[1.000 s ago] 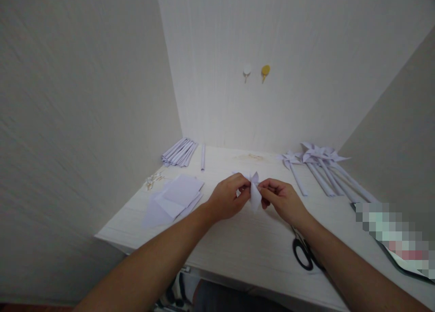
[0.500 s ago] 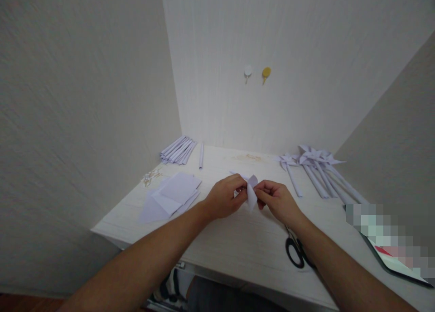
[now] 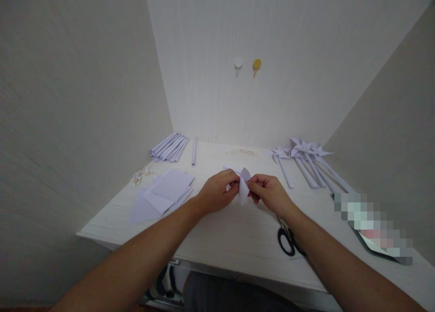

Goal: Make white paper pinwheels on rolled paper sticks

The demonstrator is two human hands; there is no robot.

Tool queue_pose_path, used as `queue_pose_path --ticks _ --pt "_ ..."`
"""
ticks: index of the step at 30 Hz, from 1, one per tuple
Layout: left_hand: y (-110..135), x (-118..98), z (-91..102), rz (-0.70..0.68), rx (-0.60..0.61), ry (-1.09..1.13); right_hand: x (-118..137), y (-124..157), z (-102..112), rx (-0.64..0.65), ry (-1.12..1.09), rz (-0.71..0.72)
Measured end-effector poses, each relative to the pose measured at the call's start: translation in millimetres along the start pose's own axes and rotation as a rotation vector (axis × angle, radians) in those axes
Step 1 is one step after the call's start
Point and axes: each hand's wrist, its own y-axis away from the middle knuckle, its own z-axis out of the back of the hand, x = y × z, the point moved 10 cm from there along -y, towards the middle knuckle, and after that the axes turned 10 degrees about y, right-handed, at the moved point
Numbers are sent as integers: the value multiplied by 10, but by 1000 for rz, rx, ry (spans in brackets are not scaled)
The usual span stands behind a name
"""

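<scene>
A small piece of folded white paper (image 3: pixel 244 187) is held just above the white table (image 3: pixel 238 239), near its middle. My left hand (image 3: pixel 215 195) pinches its left side with closed fingers. My right hand (image 3: pixel 270 194) pinches its right side, fingers curled. Both hands meet at the paper, which stands roughly upright between them with a curled flap at the top.
Flat white sheets (image 3: pixel 163 194) lie to the left, with small pins (image 3: pixel 141 175) beyond them. Rolled paper sticks (image 3: pixel 170 146) are stacked at the back left. Finished paper pinwheels (image 3: pixel 306 160) lie at the back right. Black scissors (image 3: pixel 288 239) rest by my right forearm. A blurred-out object (image 3: pixel 370 226) sits at the right edge.
The view has shifted, so everything sits a little lower left in frame. Both hands keep pinching the folded paper; its flaps look pressed closer together.
</scene>
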Motion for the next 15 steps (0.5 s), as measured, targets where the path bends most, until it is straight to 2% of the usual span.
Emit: queue_pose_path --ticks 3,6,8,10,11,12,15 --pt "-12 35 6 26 -7 27 12 -4 -5 11 -15 -5" --pt "-34 212 53 161 -71 237 55 -22 78 -22 -43 2" --pt "-43 356 29 259 -81 404 99 -33 243 -135 -77 31" --pt "-53 442 -51 314 -25 508 133 -22 417 -266 -104 63" --pt "-54 466 -95 331 14 536 135 -20 455 -290 -116 66" --pt "-48 488 -137 353 51 566 125 -28 441 -267 -130 55" --pt "-13 516 -229 413 136 628 57 -46 204 -40 -181 -23"
